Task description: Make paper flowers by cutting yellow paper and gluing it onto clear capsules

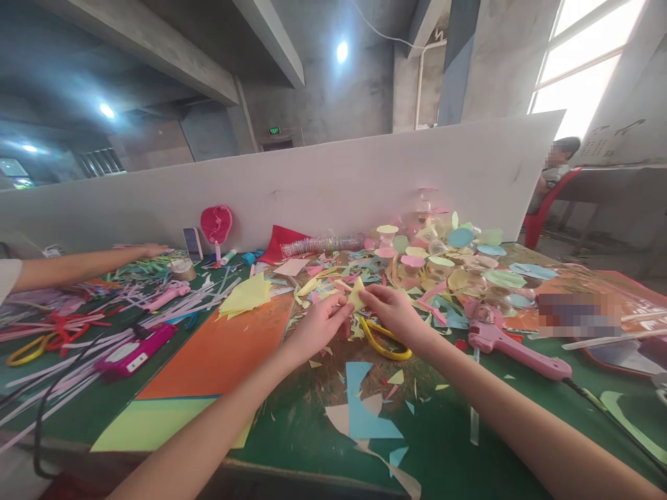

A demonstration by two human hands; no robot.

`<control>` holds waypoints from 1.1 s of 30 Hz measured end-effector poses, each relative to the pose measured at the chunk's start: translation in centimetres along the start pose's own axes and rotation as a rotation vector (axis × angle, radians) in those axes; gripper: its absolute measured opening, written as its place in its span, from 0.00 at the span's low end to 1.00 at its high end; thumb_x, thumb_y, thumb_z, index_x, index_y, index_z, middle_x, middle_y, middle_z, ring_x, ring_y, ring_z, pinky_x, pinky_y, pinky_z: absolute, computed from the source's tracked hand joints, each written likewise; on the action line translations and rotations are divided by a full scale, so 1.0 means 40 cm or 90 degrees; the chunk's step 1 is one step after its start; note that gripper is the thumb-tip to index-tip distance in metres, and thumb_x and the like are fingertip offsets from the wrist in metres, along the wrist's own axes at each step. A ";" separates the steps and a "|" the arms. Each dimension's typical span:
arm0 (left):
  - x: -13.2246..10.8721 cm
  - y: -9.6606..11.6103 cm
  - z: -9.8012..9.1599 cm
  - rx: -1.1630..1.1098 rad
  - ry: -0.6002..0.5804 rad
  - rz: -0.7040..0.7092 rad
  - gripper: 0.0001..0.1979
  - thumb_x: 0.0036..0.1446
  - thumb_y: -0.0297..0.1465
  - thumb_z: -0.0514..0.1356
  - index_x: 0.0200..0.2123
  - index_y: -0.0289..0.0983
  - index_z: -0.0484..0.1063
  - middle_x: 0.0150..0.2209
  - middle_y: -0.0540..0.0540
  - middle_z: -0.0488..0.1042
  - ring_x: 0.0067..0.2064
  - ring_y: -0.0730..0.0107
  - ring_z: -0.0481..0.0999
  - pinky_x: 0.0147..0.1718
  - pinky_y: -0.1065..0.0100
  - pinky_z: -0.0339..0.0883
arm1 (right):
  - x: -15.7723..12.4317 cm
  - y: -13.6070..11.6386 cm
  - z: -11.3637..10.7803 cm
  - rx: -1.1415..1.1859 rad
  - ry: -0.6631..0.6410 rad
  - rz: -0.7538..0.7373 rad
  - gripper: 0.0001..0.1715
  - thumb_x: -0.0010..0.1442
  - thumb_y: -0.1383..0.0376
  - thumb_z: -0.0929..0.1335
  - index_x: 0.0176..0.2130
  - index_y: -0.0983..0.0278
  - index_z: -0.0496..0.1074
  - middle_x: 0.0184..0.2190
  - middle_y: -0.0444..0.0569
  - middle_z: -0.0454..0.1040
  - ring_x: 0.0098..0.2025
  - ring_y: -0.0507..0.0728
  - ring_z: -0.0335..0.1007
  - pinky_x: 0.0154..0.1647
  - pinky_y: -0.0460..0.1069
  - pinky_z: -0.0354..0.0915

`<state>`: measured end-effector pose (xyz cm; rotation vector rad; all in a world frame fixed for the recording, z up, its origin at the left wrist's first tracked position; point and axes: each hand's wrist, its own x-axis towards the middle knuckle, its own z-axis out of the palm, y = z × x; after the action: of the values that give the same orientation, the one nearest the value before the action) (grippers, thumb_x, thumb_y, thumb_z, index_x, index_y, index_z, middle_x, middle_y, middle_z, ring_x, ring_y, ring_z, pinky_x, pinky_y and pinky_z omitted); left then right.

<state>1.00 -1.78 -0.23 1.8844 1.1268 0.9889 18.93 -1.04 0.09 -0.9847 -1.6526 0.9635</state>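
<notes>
Between my two hands, over the middle of the table, is a small folded piece of yellow paper (357, 294). My left hand (327, 321) pinches its left side. On its right edge the fingers of my right hand (388, 309) are closed. Just below them lie yellow-handled scissors (386, 342), their blades hidden among scraps. Nearer to me is a cut blue paper offcut (367, 410). A stack of yellow paper sheets (244, 294) lies left of my hands on an orange sheet (219, 351).
Right of my arm lies a pink glue gun (513, 340). Paper-topped clear cups (438, 253) crowd the back right. A magenta power strip (136, 351), pale strips and a phone (192, 244) are at left. Another person's arm (88, 267) reaches in there. A white partition (313, 180) stands behind.
</notes>
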 end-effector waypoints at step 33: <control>-0.004 0.006 0.004 0.001 0.005 0.044 0.15 0.64 0.45 0.54 0.37 0.39 0.69 0.27 0.53 0.71 0.31 0.71 0.69 0.33 0.71 0.61 | -0.006 -0.010 0.003 -0.054 -0.055 -0.034 0.21 0.57 0.48 0.66 0.27 0.62 0.64 0.23 0.40 0.61 0.27 0.51 0.54 0.28 0.48 0.52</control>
<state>1.16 -2.06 -0.14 1.9334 1.0724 1.0345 18.81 -1.42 0.34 -0.9606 -1.7956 0.9181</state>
